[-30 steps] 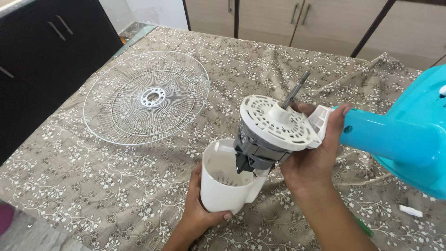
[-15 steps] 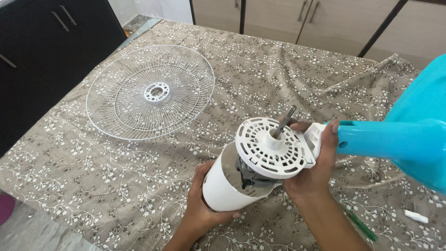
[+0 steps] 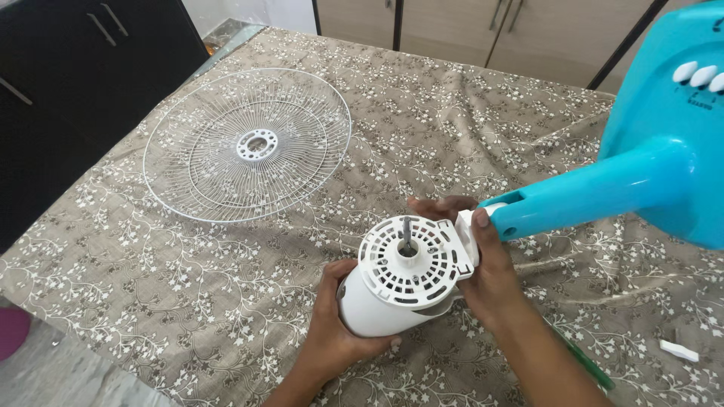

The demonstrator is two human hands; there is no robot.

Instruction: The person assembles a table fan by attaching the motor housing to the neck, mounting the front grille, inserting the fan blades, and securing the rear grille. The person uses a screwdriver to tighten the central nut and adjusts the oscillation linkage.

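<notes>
My left hand (image 3: 332, 324) grips the white plastic motor housing (image 3: 369, 313) from below. The fan motor's round white vented front plate (image 3: 409, 260) sits over the housing's mouth, with the metal shaft (image 3: 407, 232) pointing up at me. My right hand (image 3: 483, 267) holds the plate's right side, where it joins the turquoise fan neck (image 3: 581, 194). The dark motor body is hidden inside the housing.
A white wire fan guard (image 3: 249, 143) lies flat on the floral tablecloth (image 3: 151, 271) at the upper left. The turquoise fan base (image 3: 671, 98) with white buttons rises at the right. A small white part (image 3: 679, 350) and a green tool (image 3: 588, 365) lie at the lower right. Dark cabinets stand left.
The motor has gone down into the white housing, and the front plate now closes its mouth. The turquoise neck and base have tilted upward to the right.
</notes>
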